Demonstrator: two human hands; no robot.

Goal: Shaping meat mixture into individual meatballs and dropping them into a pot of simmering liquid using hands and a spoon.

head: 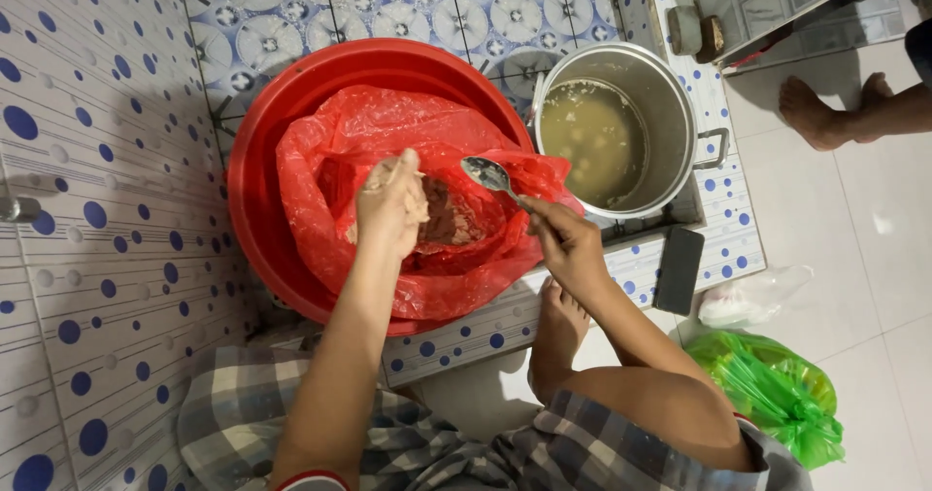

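Note:
A red plastic basin point(262, 151) sits on the tiled floor, lined with a red plastic bag point(388, 127) that holds a brown minced mixture point(451, 217). My left hand point(391, 203) hovers over the bag, fingers curled around a small lump of the mixture. My right hand point(565, 243) grips the handle of a metal spoon point(488, 173), whose empty bowl points up and left above the bag. To the right of the basin stands a steel pot point(670, 112) of cloudy broth with pale lumps floating in it.
A black phone point(679, 270) lies on the tiled step near the pot. A green plastic bag point(777, 394) and a clear bag point(752, 295) rest on the white floor at right. Another person's bare feet point(825, 112) stand at the upper right. My own foot point(560, 331) is below the step.

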